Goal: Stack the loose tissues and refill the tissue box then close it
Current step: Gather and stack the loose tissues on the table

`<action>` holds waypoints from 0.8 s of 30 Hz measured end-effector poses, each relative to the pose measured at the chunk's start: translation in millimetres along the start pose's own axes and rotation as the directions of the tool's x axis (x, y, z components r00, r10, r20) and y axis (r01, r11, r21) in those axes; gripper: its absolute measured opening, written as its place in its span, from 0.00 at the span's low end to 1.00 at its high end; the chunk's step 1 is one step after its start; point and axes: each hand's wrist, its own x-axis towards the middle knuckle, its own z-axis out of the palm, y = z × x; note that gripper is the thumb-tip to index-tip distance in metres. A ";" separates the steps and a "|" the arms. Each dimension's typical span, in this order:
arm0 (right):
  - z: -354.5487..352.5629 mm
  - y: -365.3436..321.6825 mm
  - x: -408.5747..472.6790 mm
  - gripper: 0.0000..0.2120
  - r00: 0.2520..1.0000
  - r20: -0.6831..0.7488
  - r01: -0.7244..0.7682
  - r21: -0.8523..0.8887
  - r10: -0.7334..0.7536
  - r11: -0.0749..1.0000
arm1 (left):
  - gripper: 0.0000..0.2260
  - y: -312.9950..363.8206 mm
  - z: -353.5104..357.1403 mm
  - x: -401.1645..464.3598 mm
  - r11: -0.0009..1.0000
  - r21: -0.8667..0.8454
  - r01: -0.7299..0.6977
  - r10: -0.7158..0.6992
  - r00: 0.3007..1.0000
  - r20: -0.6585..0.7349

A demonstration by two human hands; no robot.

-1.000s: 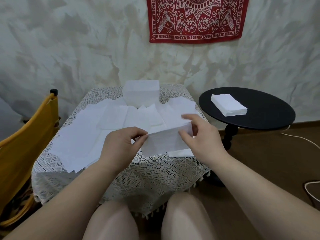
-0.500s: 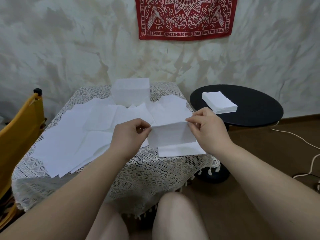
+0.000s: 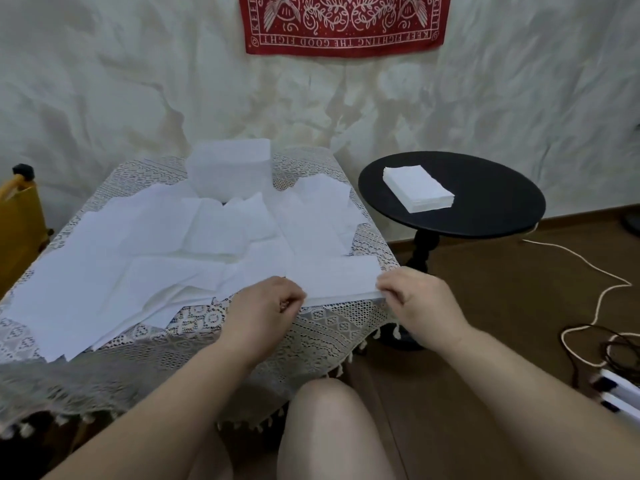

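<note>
— Where does the view sit?
— On the person's head, looking forward and down; both forearms run up from the lower edge and a knee (image 3: 322,424) shows at the bottom.
— How near?
— Close: the worktop (image 3: 194,327) with its lace cloth fills the middle, its near edge just above the lap.
— What lies farther off?
— The wall with a red hanging (image 3: 343,24) cut off by the top edge, a round black side table (image 3: 485,216) to the right, a yellow chair (image 3: 17,216) clipped at the left.
— Any second view?
— None; the wide lens bends the edges.
</note>
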 end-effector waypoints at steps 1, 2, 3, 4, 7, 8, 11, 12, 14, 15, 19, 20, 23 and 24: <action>1.7 1.2 -1.8 0.06 1.000 0.006 -0.007 0.003 0.007 1.000 | 0.04 -0.6 1.1 -0.7 1.000 -0.002 -0.001 0.001 1.000 0.000; 2.2 1.8 -2.4 0.07 1.000 0.009 -0.013 0.003 0.013 1.000 | 0.04 -0.9 1.4 -0.9 1.000 -0.007 -0.003 0.003 1.000 -0.005; 2.0 1.7 -2.3 0.07 1.000 0.010 -0.018 0.001 0.018 1.000 | 0.04 -0.8 1.4 -0.7 1.000 -0.012 0.000 0.000 1.000 -0.008; 1.7 1.5 -1.5 0.07 1.000 0.011 -0.020 -0.004 0.020 1.000 | 0.04 0.0 0.8 -0.2 1.000 -0.015 0.007 -0.007 1.000 -0.006; 2.4 2.2 0.4 0.07 1.000 -0.002 -0.009 -0.026 0.009 1.000 | 0.04 0.6 -0.9 0.0 1.000 -0.015 0.003 -0.003 1.000 -0.003; 3.4 3.1 -0.1 0.07 1.000 -0.005 -0.006 -0.027 0.006 1.000 | 0.04 -0.4 -0.9 -1.0 1.000 -0.013 -0.004 0.004 1.000 0.000; 6.0 3.3 -3.4 0.07 1.000 0.011 -0.004 -0.027 0.004 1.000 | 0.04 -3.4 -0.8 -4.6 1.000 0.002 -0.024 0.024 1.000 0.007; 6.5 2.8 -4.2 0.07 1.000 0.016 -0.006 -0.025 0.006 1.000 | 0.04 -4.1 -0.7 -5.7 1.000 0.002 -0.022 0.022 1.000 0.008; 7.2 1.3 -4.3 0.06 1.000 0.017 -0.006 -0.022 0.007 1.000 | 0.04 -5.4 -0.6 -7.1 1.000 -0.003 0.000 0.000 1.000 0.015; 7.5 0.5 -4.1 0.06 1.000 0.015 -0.005 -0.017 0.005 1.000 | 0.04 -6.6 -0.3 -7.4 1.000 -0.004 0.011 -0.011 1.000 0.016; 6.7 -1.9 -3.2 0.07 1.000 0.022 -0.016 -0.001 0.016 1.000 | 0.07 -12.2 0.6 -10.0 0.999 0.027 0.042 -0.043 0.999 0.008; 6.3 -1.8 -3.3 0.07 0.999 0.030 -0.026 -0.006 0.026 1.000 | 0.08 -13.0 0.1 -10.8 0.998 0.045 0.047 -0.047 0.999 -0.002; 6.0 1.7 -4.1 0.09 0.997 0.051 -0.059 -0.021 0.060 0.998 | 0.10 -14.6 -0.8 -12.4 0.994 0.093 0.064 -0.062 0.998 -0.031; 6.1 3.1 -4.4 0.09 0.996 0.054 -0.070 -0.019 0.071 0.997 | 0.10 -15.2 -0.8 -12.6 0.993 0.101 0.069 -0.065 0.997 -0.034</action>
